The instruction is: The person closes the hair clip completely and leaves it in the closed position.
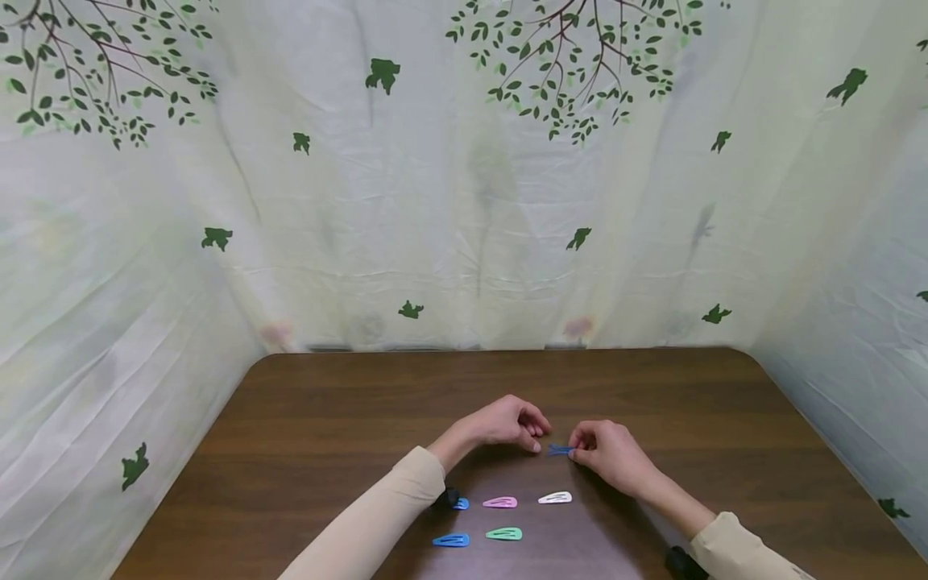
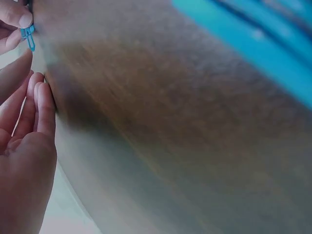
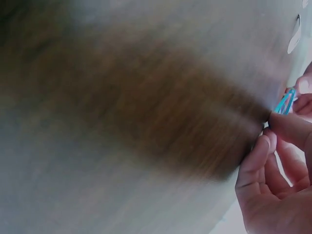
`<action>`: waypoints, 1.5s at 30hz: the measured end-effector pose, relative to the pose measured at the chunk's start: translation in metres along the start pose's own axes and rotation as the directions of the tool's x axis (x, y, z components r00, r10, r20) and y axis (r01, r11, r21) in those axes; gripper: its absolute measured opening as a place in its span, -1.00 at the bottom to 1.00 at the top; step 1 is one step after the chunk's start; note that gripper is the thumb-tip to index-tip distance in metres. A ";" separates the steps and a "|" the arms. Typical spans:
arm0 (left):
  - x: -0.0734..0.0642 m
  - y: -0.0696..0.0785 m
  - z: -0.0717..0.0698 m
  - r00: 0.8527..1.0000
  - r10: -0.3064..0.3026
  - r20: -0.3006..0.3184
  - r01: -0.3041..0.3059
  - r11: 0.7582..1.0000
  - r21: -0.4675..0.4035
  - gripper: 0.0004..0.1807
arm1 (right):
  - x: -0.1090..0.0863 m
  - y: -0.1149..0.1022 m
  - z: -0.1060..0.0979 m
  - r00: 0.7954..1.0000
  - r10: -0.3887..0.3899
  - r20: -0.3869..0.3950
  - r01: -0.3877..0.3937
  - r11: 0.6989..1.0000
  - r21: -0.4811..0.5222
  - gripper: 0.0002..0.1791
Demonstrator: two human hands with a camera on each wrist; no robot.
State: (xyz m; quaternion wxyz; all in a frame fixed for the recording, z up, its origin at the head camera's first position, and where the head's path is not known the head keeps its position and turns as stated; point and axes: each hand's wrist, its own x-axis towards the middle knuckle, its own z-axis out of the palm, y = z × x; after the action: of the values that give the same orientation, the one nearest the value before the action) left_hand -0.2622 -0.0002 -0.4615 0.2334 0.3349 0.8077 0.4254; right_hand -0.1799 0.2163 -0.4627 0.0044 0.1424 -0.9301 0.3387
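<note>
In the head view my right hand [image 1: 612, 455] pinches one end of a blue snap hair clip [image 1: 559, 449] between thumb and fingertips, just over the table. The clip's two parts look spread from each other. My left hand [image 1: 503, 422] is close by on its left, fingers loosely bent and holding nothing. The left wrist view shows the left hand [image 2: 29, 126] with its thumb tip just below the clip [image 2: 30, 38]. Whether it touches the clip I cannot tell. In the right wrist view the clip [image 3: 285, 102] lies between both hands' fingertips.
Nearer me on the brown table [image 1: 326, 451] lie a pink clip [image 1: 500, 503], a white clip [image 1: 555, 498], a green clip [image 1: 503, 533] and a blue clip [image 1: 451, 540]. Another blue clip [image 1: 461, 504] is partly hidden by the left wrist's camera. Leaf-printed curtains [image 1: 435, 201] hang behind.
</note>
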 end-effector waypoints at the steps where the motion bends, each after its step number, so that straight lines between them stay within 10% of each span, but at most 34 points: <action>1: -0.001 -0.001 0.000 1.000 0.003 -0.001 -0.003 1.000 -0.001 -0.72 | 0.000 0.000 0.000 1.000 -0.006 -0.002 0.006 1.000 -0.002 -0.88; 25: -0.052 0.000 -0.012 0.976 0.045 -0.211 -0.048 0.999 -0.010 -0.76 | -0.005 -0.020 0.000 0.992 -0.025 -0.127 0.034 0.997 0.068 -0.93; 45: -0.116 0.014 -0.011 0.914 0.082 -0.398 -0.119 0.991 -0.069 -0.74 | -0.021 -0.075 0.015 0.950 -0.044 -0.309 0.117 0.968 0.221 -0.79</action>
State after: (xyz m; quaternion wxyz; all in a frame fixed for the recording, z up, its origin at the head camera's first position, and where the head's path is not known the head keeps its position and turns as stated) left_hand -0.1870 -0.0860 -0.4328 0.0590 0.2725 0.7995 0.5320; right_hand -0.1382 0.1575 -0.4296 0.1431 0.1267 -0.8647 0.4645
